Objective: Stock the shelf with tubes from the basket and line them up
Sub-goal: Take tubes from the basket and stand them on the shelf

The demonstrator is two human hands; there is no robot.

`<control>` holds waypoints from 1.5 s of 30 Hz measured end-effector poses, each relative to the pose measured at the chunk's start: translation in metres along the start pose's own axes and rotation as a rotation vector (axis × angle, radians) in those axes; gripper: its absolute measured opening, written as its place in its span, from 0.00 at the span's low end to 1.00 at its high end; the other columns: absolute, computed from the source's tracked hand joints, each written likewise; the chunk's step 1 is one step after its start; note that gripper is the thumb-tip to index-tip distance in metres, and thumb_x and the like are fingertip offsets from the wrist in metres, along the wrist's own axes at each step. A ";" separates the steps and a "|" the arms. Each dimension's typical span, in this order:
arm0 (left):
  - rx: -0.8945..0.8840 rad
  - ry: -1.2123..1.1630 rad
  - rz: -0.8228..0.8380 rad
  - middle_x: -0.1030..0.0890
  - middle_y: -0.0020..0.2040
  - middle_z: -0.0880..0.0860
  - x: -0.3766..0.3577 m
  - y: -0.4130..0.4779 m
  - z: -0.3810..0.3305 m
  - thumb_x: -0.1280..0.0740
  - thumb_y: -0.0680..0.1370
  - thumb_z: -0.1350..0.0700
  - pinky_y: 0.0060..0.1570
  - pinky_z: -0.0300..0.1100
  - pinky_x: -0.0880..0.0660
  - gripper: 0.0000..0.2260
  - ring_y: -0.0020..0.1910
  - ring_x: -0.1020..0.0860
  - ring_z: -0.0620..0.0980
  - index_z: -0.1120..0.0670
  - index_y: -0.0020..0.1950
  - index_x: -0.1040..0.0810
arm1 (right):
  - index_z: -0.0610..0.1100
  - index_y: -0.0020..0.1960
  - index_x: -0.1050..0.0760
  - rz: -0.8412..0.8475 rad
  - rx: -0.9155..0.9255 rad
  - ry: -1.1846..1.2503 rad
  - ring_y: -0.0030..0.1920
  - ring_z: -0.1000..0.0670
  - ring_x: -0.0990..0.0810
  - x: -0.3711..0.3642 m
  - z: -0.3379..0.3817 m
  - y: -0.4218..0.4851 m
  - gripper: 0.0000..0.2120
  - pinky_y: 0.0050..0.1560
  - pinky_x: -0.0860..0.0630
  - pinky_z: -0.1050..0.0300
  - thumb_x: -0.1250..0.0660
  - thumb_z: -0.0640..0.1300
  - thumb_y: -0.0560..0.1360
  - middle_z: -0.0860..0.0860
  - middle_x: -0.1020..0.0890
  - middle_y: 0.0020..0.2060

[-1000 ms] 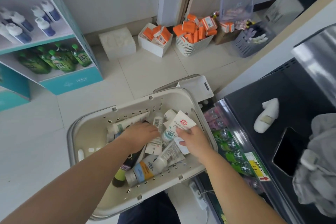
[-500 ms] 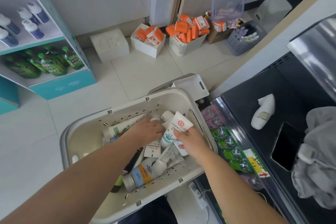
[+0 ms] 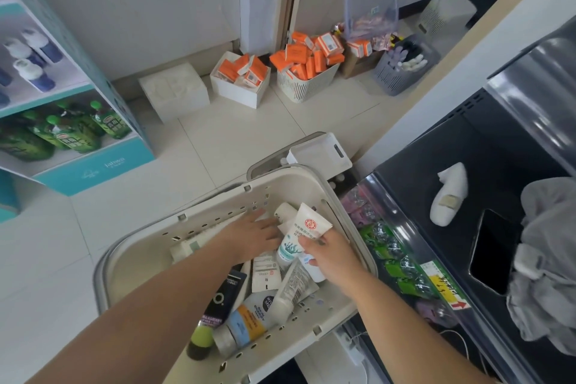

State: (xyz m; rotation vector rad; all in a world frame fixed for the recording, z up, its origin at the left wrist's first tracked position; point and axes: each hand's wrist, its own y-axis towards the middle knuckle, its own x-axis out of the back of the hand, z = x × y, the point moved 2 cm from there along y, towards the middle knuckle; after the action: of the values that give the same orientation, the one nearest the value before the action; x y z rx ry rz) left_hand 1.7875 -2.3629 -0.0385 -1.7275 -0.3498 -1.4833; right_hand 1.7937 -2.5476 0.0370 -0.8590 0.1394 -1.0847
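A beige perforated basket (image 3: 143, 262) sits low in front of me, holding several cosmetic tubes. My right hand (image 3: 330, 256) grips a bunch of white tubes (image 3: 304, 229); the front one bears a red round logo and teal print. My left hand (image 3: 252, 235) lies flat, palm down, among the tubes at the basket's far side, fingers spread beside a white cap (image 3: 283, 210). Loose in the basket lie a black tube with a green cap (image 3: 218, 305), a tube with blue and orange print (image 3: 246, 323) and a clear grey tube (image 3: 293, 285).
A dark shelf top (image 3: 486, 171) to the right carries a white bottle (image 3: 448, 196), a black phone (image 3: 495, 254) and grey cloth (image 3: 548, 262). Below its edge are packets (image 3: 389, 246). On the floor stand boxes of orange cartons (image 3: 307, 64), a grey basket (image 3: 402, 67) and a teal display (image 3: 62, 121).
The view has shifted slightly. My left hand has slid toward the far side of the basket and flattened. My right hand keeps its hold on the white tubes.
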 end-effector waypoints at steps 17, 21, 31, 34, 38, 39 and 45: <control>0.551 -1.436 -0.124 0.20 0.52 0.40 0.072 -0.110 0.005 0.44 0.82 0.44 0.60 0.44 0.27 0.08 0.55 0.23 0.44 0.36 0.53 0.26 | 0.53 0.63 0.28 0.086 0.042 0.205 0.58 0.54 0.19 0.014 0.035 -0.044 0.13 0.60 0.21 0.52 0.37 0.41 0.81 0.58 0.19 0.56; 0.691 -1.755 -0.185 0.16 0.51 0.47 0.089 -0.122 0.005 0.44 0.78 0.35 0.57 0.49 0.24 0.19 0.51 0.18 0.49 0.43 0.60 0.22 | 0.47 0.63 0.28 0.140 0.044 0.506 0.56 0.50 0.17 0.012 0.055 -0.064 0.12 0.52 0.19 0.54 0.39 0.38 0.81 0.48 0.17 0.58; 0.546 -2.338 -0.402 0.19 0.48 0.60 0.162 -0.122 -0.004 0.40 0.81 0.51 0.47 0.53 0.26 0.17 0.42 0.21 0.55 0.59 0.65 0.28 | 0.44 0.61 0.25 0.000 0.155 0.495 0.56 0.46 0.17 0.043 0.090 -0.117 0.10 0.54 0.19 0.43 0.37 0.39 0.80 0.45 0.18 0.55; 0.395 -2.281 -0.405 0.17 0.52 0.60 0.198 -0.115 -0.014 0.43 0.83 0.54 0.55 0.58 0.25 0.14 0.48 0.19 0.57 0.58 0.66 0.28 | 0.45 0.58 0.24 -0.067 0.210 0.529 0.53 0.46 0.16 0.060 0.094 -0.139 0.08 0.52 0.19 0.40 0.36 0.39 0.80 0.47 0.16 0.52; 0.215 -2.166 -0.400 0.17 0.55 0.59 0.251 -0.104 -0.038 0.41 0.80 0.54 0.55 0.57 0.23 0.17 0.53 0.18 0.57 0.60 0.66 0.28 | 0.46 0.56 0.23 -0.185 0.340 0.525 0.52 0.43 0.16 0.091 0.099 -0.177 0.08 0.49 0.18 0.40 0.35 0.38 0.79 0.48 0.15 0.52; 0.161 -2.151 -0.396 0.18 0.57 0.59 0.266 -0.101 -0.046 0.40 0.80 0.54 0.56 0.58 0.23 0.17 0.56 0.19 0.57 0.59 0.67 0.28 | 0.46 0.57 0.23 -0.213 0.376 0.520 0.51 0.44 0.15 0.099 0.100 -0.188 0.09 0.48 0.17 0.42 0.36 0.38 0.79 0.49 0.15 0.51; -0.063 -2.034 -0.346 0.21 0.64 0.57 0.334 -0.074 -0.109 0.40 0.79 0.53 0.63 0.63 0.28 0.19 0.62 0.22 0.58 0.57 0.68 0.29 | 0.47 0.57 0.23 -0.392 0.543 0.523 0.48 0.49 0.14 0.156 0.084 -0.262 0.09 0.39 0.17 0.52 0.36 0.37 0.79 0.52 0.14 0.49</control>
State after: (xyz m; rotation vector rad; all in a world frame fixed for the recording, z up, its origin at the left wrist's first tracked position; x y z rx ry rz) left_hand 1.7527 -2.4914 0.2947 -2.6567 -1.5773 0.6816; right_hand 1.7248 -2.6785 0.3163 -0.0978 0.1036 -1.6054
